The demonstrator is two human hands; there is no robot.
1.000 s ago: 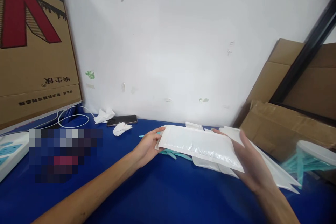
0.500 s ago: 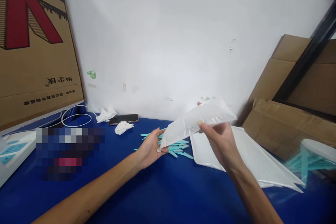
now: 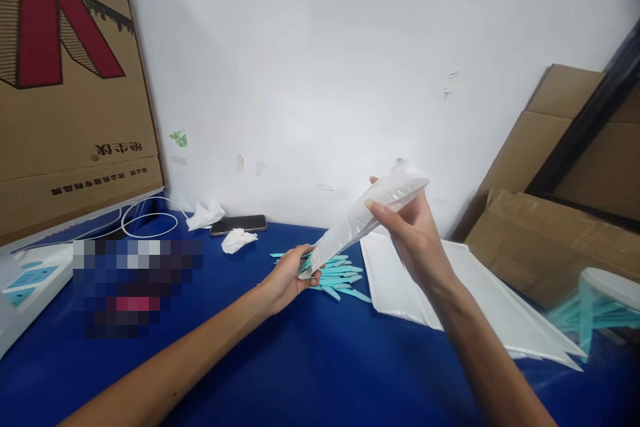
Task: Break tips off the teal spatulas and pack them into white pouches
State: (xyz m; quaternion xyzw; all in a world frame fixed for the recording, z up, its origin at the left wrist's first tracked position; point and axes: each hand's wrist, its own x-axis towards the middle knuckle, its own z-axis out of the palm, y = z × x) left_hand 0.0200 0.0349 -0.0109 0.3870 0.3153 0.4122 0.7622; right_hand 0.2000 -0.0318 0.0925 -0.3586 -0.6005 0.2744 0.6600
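Note:
A white translucent plastic bag (image 3: 355, 227) slants between my two hands, its narrow end down to the left. My right hand (image 3: 413, 223) pinches its upper part, thumb in front and fingers behind. At the lower end, my left hand (image 3: 290, 280) has its fingers curled around the bag's tip, palm turned up. Slim turquoise sticks (image 3: 343, 271) with slightly bent ends lie in a loose pile on the blue table just behind and beside my left hand. Several flat white bags (image 3: 400, 287) are stacked to the right, partly hidden by my right forearm.
A clear tub (image 3: 590, 307) with more turquoise sticks stands at the right edge. Crumpled tissues (image 3: 239, 240) and a phone (image 3: 240, 224) lie near the wall. On the left are a white power strip (image 3: 35, 280), a cable and a large carton (image 3: 80, 120). Cardboard (image 3: 525, 233) leans at right.
My right hand has moved slightly up and left, tilting the bag more steeply and making it look narrower. My left fingers have closed around its lower tip.

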